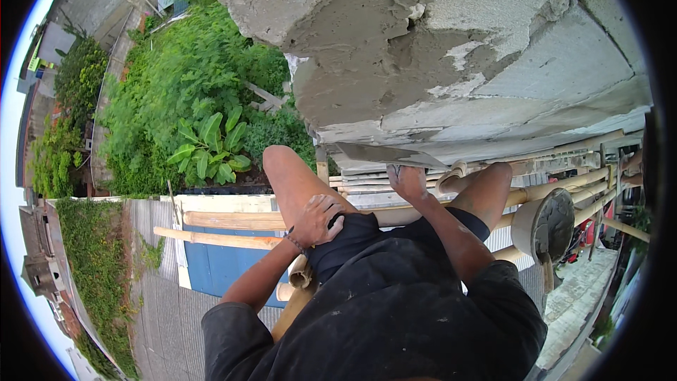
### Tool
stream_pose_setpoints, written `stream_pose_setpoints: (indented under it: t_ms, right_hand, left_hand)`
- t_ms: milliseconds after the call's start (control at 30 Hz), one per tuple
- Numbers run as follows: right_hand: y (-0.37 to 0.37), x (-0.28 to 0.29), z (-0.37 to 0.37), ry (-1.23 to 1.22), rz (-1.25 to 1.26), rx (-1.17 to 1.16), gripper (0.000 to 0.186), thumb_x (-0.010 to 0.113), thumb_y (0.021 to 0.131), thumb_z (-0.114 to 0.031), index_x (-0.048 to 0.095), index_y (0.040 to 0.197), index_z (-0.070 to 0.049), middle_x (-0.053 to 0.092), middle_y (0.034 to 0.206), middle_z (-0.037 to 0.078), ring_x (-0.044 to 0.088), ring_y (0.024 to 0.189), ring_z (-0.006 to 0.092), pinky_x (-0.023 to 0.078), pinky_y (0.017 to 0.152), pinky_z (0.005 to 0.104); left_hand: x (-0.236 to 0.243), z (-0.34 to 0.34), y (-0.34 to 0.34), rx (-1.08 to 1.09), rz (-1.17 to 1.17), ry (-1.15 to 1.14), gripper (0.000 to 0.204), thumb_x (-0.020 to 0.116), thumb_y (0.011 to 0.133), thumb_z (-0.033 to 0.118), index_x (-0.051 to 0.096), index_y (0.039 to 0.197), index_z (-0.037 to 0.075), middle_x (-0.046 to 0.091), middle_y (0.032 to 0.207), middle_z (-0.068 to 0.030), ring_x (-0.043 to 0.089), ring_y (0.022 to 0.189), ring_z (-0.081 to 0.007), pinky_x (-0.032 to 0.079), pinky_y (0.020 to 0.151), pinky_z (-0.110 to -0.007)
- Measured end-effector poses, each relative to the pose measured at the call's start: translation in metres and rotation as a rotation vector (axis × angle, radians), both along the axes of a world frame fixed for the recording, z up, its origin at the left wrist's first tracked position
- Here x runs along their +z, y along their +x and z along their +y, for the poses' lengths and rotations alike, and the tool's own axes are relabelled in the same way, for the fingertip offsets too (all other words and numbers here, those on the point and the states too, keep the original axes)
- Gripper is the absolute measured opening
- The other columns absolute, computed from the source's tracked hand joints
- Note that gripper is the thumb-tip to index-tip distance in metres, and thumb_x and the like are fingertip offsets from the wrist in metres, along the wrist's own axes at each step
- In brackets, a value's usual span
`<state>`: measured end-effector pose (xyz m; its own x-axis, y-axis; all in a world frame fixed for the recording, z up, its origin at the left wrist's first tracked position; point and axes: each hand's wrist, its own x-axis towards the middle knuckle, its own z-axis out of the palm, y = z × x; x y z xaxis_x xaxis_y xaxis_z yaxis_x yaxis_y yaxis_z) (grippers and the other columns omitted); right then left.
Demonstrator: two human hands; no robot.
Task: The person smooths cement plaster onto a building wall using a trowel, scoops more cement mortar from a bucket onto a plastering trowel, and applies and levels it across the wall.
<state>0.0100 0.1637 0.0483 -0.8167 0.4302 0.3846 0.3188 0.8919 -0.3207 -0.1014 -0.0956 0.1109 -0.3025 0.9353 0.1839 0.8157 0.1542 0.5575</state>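
My right hand (409,182) is closed around the handle of a plastering trowel (381,155), which the fingers hide. Its long grey blade lies edge-on beside the lower part of a rough concrete wall (543,63). A darker, wet-looking patch of mortar (360,63) spreads over that wall, with ragged edges and lumps. On my left thigh rests my left hand (317,220), its fingers loosely bent and apart, with nothing seen in it. A round bucket (525,222) with grey mortar (555,224) inside stands to the right of my right knee.
Bamboo poles (233,221) run crosswise under and around my legs. Far below lie a corrugated roof (169,310), a blue panel (226,268) and a paved strip (578,310). Green trees (183,70) grow at the far left, beyond the wall's edge.
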Motion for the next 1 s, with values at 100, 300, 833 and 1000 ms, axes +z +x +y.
stream_pose_setpoints:
  t_ms: [100,300,833,1000]
  right_hand:
    - [0.019,-0.013,0.005,-0.037,-0.199,0.078,0.029,0.061,0.08,-0.028,0.068,0.087,-0.001,0.065,0.08,0.021,0.063,0.075,0.039,0.05,0.072,0.047]
    - [0.011,-0.065,-0.001,-0.139,-0.537,0.091,0.04,0.053,0.086,-0.038,0.069,0.082,-0.001,0.067,0.079,0.021,0.066,0.074,0.0364,0.053,0.073,0.0453]
    - [-0.028,-0.1,-0.013,-0.093,-0.667,0.056,0.043,0.046,0.091,-0.039,0.07,0.087,-0.004,0.067,0.081,0.024,0.066,0.075,0.0401,0.053,0.075,0.0484]
    - [-0.032,-0.103,-0.012,-0.089,-0.653,0.039,0.044,0.048,0.09,-0.039,0.07,0.078,-0.003,0.066,0.078,0.025,0.067,0.073,0.0391,0.053,0.072,0.0482]
  left_hand:
    - [0.003,0.002,0.001,-0.008,-0.023,0.006,0.021,0.062,0.079,0.019,0.062,0.095,0.005,0.058,0.094,-0.0104,0.056,0.092,-0.0294,0.042,0.087,-0.04]
    - [0.0,-0.004,0.004,0.056,-0.006,0.033,0.021,0.061,0.081,0.022,0.061,0.094,0.006,0.057,0.097,-0.0113,0.055,0.096,-0.0302,0.042,0.088,-0.04]
    - [-0.021,-0.021,-0.003,0.018,-0.031,0.093,0.022,0.058,0.083,0.027,0.059,0.093,0.007,0.054,0.097,-0.0113,0.053,0.096,-0.0292,0.041,0.087,-0.04]
    - [-0.021,-0.019,0.0,0.013,-0.037,0.101,0.021,0.058,0.083,0.026,0.059,0.093,0.008,0.054,0.096,-0.0112,0.053,0.095,-0.0291,0.041,0.087,-0.04]
